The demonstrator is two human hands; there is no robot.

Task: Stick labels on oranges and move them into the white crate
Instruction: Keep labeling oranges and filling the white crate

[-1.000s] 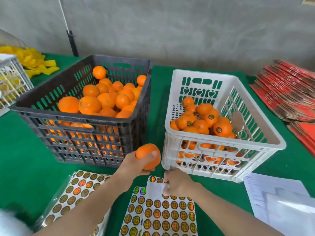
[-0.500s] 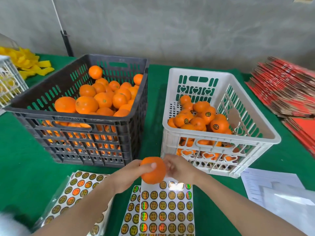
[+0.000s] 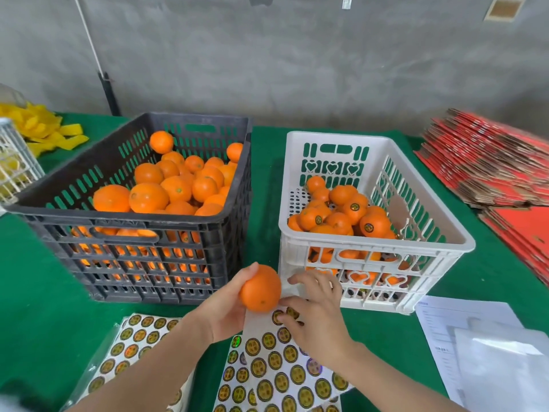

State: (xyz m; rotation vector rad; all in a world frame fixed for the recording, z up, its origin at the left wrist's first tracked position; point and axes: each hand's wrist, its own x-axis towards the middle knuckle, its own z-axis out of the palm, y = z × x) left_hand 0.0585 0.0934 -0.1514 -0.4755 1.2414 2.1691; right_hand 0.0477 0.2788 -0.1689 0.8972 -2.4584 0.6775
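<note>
- Gripping one orange [image 3: 260, 288] from its left side, the left hand [image 3: 228, 307] curls its fingers under the fruit, with the thumb lying over the top.
- That orange is in the air just in front of the near left corner of the white crate [image 3: 371, 243], above the bare far end of a label sheet [image 3: 276, 376].
- The fruit is almost round, so no long axis shows; its small dark end dot faces the camera, low on the near side.
- The right hand [image 3: 318, 316] sits just right of the orange, fingers bent and slightly apart, with thumb and forefinger tips down at the top row of labels. Whether they pinch a label cannot be told.
- The label sheet lies flat on the green table cover [image 3: 44, 292], its long axis running from the person toward the white crate.
- Inside the white crate, the labelled oranges [image 3: 375, 226] are piled against the left and near walls, several round stickers facing up.
- A black crate [image 3: 127, 217] stands to the left, close beside the white one, and holds unlabelled oranges [image 3: 148, 197].
- A second sheet of labels [image 3: 130, 346] lies at the near left in clear wrap.
- White papers [image 3: 475, 337] lie at the near right, with flattened red cartons [image 3: 490, 162] stacked beyond them.
</note>
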